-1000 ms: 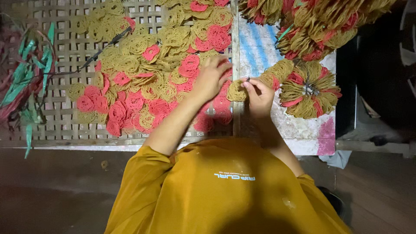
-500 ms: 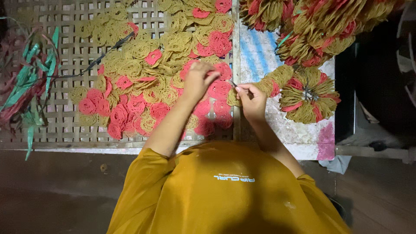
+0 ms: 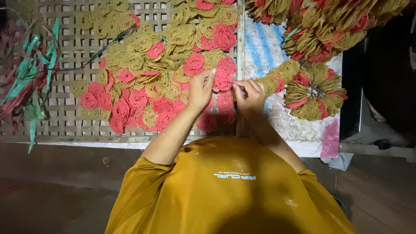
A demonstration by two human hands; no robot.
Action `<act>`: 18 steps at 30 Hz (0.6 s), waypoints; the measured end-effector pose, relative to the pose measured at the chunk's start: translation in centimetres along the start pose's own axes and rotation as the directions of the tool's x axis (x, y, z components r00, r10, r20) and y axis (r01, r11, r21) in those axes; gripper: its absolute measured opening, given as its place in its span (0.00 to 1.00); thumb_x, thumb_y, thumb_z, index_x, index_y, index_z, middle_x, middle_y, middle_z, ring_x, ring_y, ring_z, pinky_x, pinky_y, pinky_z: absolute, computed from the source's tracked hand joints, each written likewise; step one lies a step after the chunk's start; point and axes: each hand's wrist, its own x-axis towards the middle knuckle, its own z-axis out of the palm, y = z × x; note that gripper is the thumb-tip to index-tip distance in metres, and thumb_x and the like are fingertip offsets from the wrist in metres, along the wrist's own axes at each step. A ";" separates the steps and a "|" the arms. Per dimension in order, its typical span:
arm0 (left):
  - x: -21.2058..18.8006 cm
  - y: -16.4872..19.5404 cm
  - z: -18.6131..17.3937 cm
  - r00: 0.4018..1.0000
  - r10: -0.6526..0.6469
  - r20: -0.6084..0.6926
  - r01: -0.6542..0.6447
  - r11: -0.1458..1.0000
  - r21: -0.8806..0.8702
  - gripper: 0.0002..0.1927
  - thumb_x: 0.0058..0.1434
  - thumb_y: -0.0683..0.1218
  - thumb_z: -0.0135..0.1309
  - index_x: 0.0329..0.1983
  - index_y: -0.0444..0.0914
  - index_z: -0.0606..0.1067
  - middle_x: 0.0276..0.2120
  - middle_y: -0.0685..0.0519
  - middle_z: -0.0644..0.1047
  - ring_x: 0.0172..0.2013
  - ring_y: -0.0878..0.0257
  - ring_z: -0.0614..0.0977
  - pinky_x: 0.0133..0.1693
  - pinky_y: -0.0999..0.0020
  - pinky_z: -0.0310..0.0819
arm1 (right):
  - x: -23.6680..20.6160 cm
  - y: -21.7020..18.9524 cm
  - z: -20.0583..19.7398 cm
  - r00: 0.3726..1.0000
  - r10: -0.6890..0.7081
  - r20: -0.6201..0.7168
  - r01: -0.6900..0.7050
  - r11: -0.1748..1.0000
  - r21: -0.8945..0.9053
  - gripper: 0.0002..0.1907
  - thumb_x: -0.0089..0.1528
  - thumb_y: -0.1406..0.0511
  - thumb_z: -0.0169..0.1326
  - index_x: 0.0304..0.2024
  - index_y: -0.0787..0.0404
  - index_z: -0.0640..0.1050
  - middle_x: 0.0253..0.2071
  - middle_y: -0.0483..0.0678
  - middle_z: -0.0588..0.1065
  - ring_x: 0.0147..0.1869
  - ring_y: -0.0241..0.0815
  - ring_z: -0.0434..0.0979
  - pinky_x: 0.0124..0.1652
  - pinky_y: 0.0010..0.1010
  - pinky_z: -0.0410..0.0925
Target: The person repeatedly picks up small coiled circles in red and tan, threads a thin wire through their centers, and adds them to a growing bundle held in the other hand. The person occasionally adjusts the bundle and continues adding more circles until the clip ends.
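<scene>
Red lacy disc (image 3: 225,78) between raised left hand (image 3: 200,89) and right hand (image 3: 248,96) fingertips.

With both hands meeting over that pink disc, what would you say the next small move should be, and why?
Probably slide the pink disc along onto the end of the strung row. The left hand pinches the disc's edge, and the right hand grips the near end of that row of yellow discs, right beside it. Whether a string or needle already passes through the disc is too small to tell.
</scene>
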 end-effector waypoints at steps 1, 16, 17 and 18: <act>-0.1 0.6 0.0 1.000 -0.019 -0.011 0.020 0.999 0.049 0.19 0.76 0.51 0.47 0.35 0.32 0.76 0.23 0.55 0.74 0.22 0.70 0.79 0.24 0.73 0.73 | 0.0 0.0 -0.1 0.999 -0.036 0.000 0.036 0.999 -0.023 0.04 0.61 0.70 0.65 0.37 0.61 0.82 0.35 0.48 0.80 0.37 0.45 0.78 0.46 0.36 0.64; 0.2 2.7 -0.7 0.997 -0.052 0.053 0.033 0.951 0.308 0.24 0.74 0.53 0.47 0.23 0.35 0.70 0.15 0.54 0.70 0.18 0.69 0.78 0.23 0.69 0.67 | -0.2 -0.6 -1.1 0.980 -0.189 0.059 0.195 0.972 -0.131 0.03 0.62 0.66 0.63 0.38 0.57 0.82 0.33 0.45 0.75 0.39 0.46 0.75 0.48 0.38 0.62; 0.2 2.6 -0.8 0.997 -0.055 0.058 0.035 0.951 0.308 0.24 0.74 0.53 0.46 0.23 0.35 0.69 0.15 0.54 0.69 0.18 0.69 0.78 0.23 0.68 0.67 | -0.3 -0.6 -1.0 0.979 -0.196 0.063 0.202 0.971 -0.125 0.03 0.62 0.66 0.63 0.38 0.57 0.82 0.33 0.45 0.75 0.39 0.46 0.75 0.48 0.37 0.62; 0.3 2.6 -0.9 0.996 -0.069 0.054 0.049 0.950 0.308 0.24 0.74 0.53 0.46 0.23 0.35 0.70 0.15 0.54 0.69 0.18 0.69 0.79 0.23 0.68 0.67 | -0.4 -0.6 -1.0 0.977 -0.202 0.067 0.209 0.970 -0.121 0.03 0.62 0.66 0.63 0.38 0.57 0.82 0.33 0.45 0.75 0.39 0.45 0.75 0.48 0.37 0.62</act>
